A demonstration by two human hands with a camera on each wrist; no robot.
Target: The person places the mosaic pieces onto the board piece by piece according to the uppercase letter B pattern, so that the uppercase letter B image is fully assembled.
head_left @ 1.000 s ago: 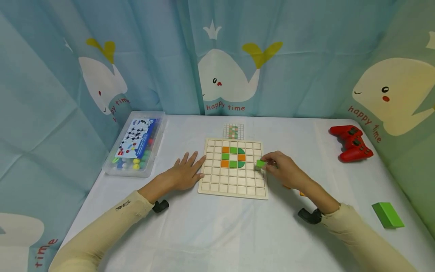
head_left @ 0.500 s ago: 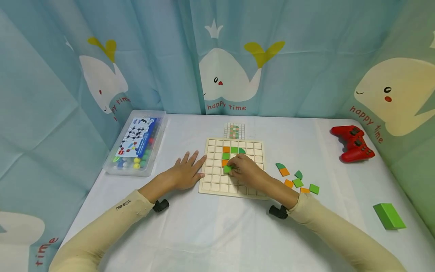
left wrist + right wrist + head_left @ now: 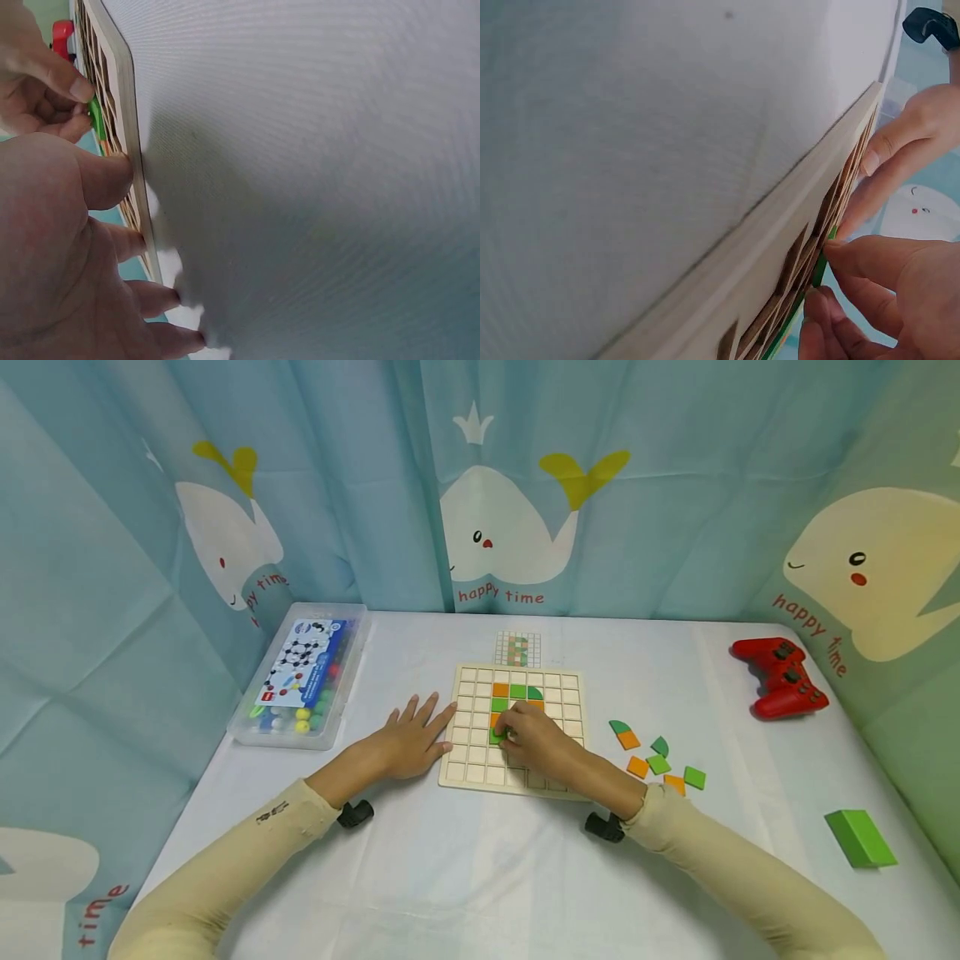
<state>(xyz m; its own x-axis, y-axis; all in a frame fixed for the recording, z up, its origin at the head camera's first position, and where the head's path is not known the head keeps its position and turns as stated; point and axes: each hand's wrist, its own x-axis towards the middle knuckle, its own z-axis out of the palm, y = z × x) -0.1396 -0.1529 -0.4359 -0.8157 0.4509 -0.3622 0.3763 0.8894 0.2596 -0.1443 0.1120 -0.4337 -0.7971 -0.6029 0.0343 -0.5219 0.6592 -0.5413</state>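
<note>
A wooden grid board [image 3: 462,772] lies on the white table, with orange and green tiles [image 3: 501,691] set in its upper middle cells. My right hand [image 3: 543,745] reaches over it and pinches a green square tile [image 3: 495,737] at the lower left of that pattern. In the right wrist view the green tile [image 3: 820,270] shows between thumb and fingers, at the board's surface. Part of the pattern is hidden under this hand. My left hand [image 3: 405,746] rests with spread fingers at the board's left edge; its thumb and index fingertip touch the edge.
Several loose orange and green tiles [image 3: 658,764] lie right of the board. Behind it is a small pattern card [image 3: 518,649]. A clear plastic box [image 3: 300,677] stands at left. A red game controller [image 3: 778,677] and a green block [image 3: 860,838] are at right.
My right hand has moved left from the board's right edge with the green tile, bringing it down at a cell below the lower left orange tile. The left hand stays put.
</note>
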